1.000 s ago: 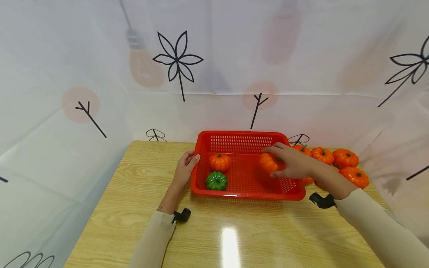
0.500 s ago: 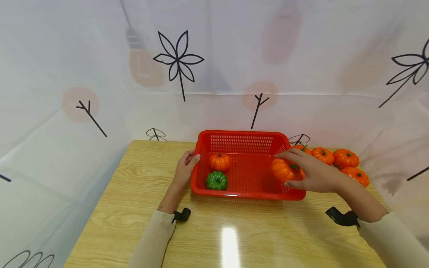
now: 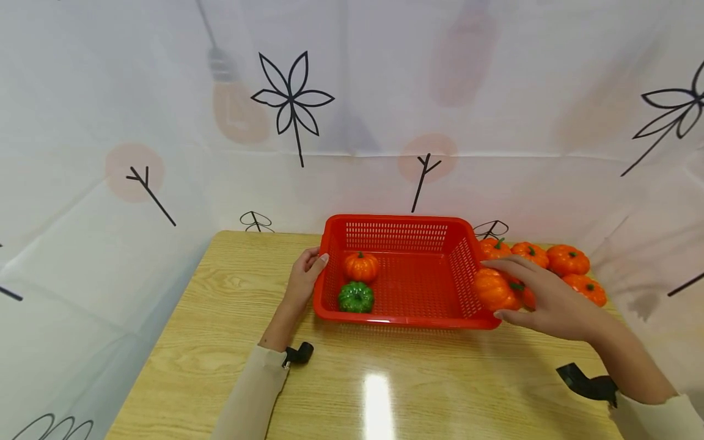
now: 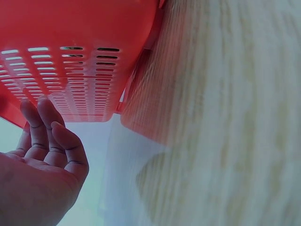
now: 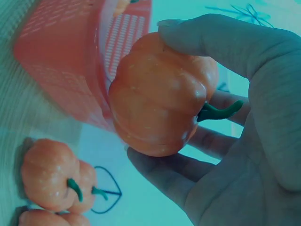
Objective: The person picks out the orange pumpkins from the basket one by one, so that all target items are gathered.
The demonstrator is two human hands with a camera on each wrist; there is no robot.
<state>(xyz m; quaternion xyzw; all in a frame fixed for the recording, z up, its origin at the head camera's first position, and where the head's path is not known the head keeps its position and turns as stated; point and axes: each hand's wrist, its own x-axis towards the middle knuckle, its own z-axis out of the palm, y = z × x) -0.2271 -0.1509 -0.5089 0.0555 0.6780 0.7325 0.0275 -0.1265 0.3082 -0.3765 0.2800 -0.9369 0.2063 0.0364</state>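
An orange toy pumpkin (image 3: 495, 289) with a green stem is held by my right hand (image 3: 555, 299), over the right rim of the red basket (image 3: 407, 321). In the right wrist view, thumb and fingers curve round the pumpkin (image 5: 157, 99), its stem toward the palm. My left hand (image 3: 302, 278) holds the basket's left rim, thumb on top; its fingers (image 4: 44, 117) touch the perforated outer wall in the left wrist view. Inside the basket, on the left, sit one orange pumpkin (image 3: 361, 267) and a green pumpkin (image 3: 355, 297).
Several more orange pumpkins stand right of the basket on the wooden table (image 3: 220, 342), among them one at the back (image 3: 568, 261) and one nearer the front (image 3: 585, 289). My right hand partly hides this group. A patterned white cloth (image 3: 352, 122) hangs behind the table.
My right hand has moved right with the orange pumpkin, from above the basket's inside to its right rim. The left hand and the basket have stayed in place.
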